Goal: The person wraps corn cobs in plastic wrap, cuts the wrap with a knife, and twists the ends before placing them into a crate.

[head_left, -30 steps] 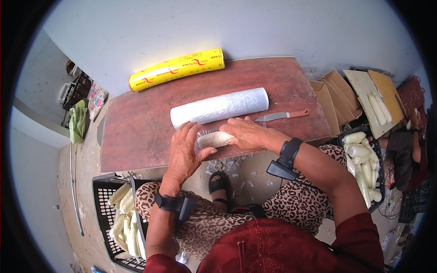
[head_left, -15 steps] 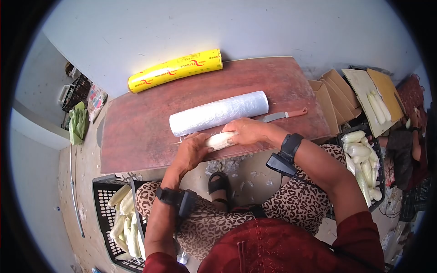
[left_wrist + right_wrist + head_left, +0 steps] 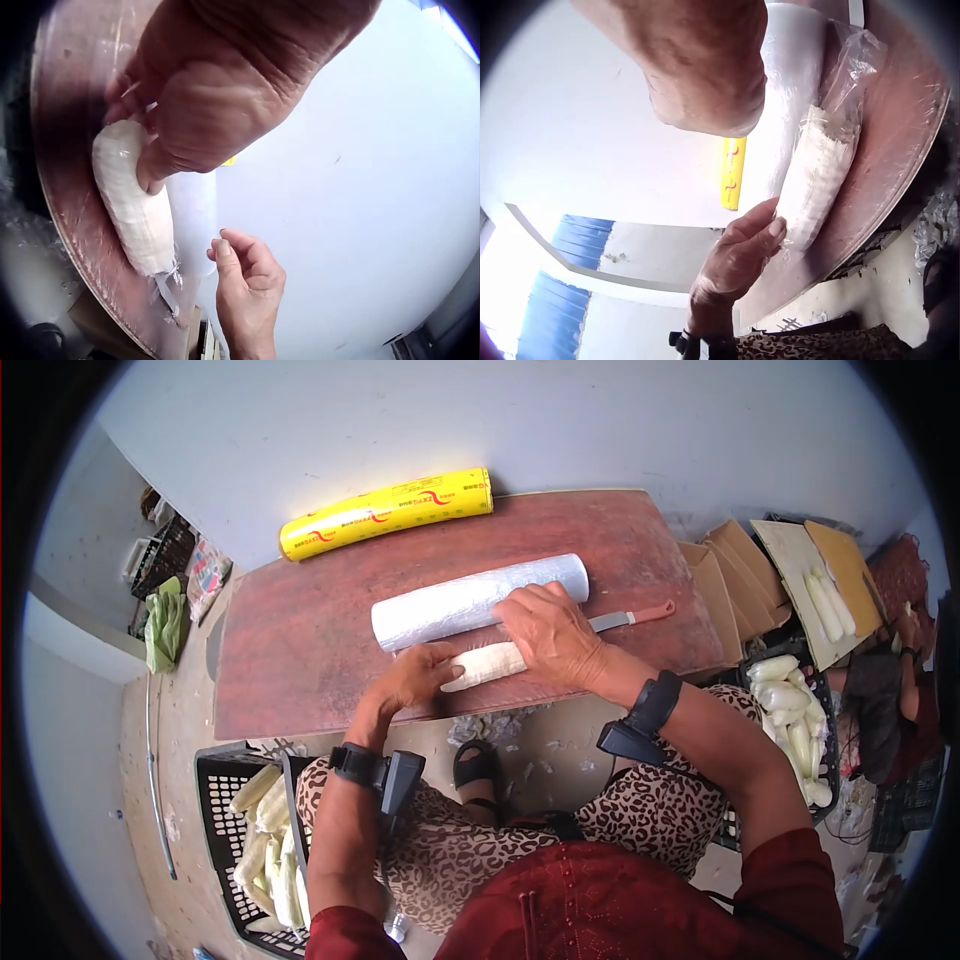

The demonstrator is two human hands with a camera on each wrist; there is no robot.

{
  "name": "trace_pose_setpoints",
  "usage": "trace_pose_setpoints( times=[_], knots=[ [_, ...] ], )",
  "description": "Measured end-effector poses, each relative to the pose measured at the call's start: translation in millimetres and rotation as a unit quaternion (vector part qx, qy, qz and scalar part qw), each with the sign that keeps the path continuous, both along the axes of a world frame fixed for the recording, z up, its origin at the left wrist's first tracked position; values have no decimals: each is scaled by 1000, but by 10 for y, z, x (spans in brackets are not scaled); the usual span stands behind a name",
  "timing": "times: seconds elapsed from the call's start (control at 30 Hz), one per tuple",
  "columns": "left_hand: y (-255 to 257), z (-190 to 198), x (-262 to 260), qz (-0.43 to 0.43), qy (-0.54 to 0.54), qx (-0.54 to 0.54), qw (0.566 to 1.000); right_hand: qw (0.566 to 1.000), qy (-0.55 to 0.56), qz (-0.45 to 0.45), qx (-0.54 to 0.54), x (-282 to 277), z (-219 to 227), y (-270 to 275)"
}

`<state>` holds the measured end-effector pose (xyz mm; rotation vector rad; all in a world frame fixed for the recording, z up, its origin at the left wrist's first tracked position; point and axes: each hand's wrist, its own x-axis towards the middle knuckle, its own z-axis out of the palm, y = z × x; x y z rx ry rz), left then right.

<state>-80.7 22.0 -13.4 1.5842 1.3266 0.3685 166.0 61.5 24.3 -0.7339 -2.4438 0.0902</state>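
A pale vegetable piece (image 3: 487, 666) lies on the table in front of a roll of cling film (image 3: 440, 608). My left hand (image 3: 408, 676) holds its left end, with the thumb pressed on its side. Clear film wraps the piece in the right wrist view, trailing loose beyond its ragged cut end (image 3: 832, 124). My right hand (image 3: 550, 632) is raised over the right end of the piece, overlapping the roll in the head view. Its thumb and forefinger tips come together in the left wrist view; I cannot tell whether film is between them.
A knife (image 3: 635, 617) lies right of the roll; a yellow printed roll (image 3: 390, 512) rests at the table's back edge. Crates of wrapped vegetables stand at left (image 3: 225, 820) and right (image 3: 835, 735). Cardboard boxes (image 3: 735, 580) are beside the table. Another person sits at far right.
My right hand has let go of the vegetable piece and moved up toward the roll. My left hand, open above the piece earlier, has come down and grips its left end.
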Motion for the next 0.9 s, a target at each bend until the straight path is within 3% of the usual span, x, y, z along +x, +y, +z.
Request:
trace_pose_setpoints(
  times=[0.03,0.13,0.23,0.63,0.73,0.77,0.83,0.9],
  knots=[
    [15,-19,-18,-2,-21,-12,1000,997,46,64,7,-53,36,-76],
    [43,-41,-25,-20,-54,-12,998,991,0,131,-5,-165,-227,-232],
    [6,61,21,-6,-14,13,1000,990,-102,98,30,-148,-361,-193],
    [-67,138,56,32,16,15,999,983,-146,44,-99,-107,-608,-60],
    [-81,105,41,42,89,62,993,981,-148,46,-119,-130,-588,-48],
    [-93,93,51,55,186,91,977,979,-150,46,-131,-128,-584,-46],
    [-154,184,150,79,372,146,913,975,-153,47,-155,-116,-522,-52],
    [-279,246,216,142,387,280,867,971,-160,46,-173,-113,-499,-47]
  ],
)
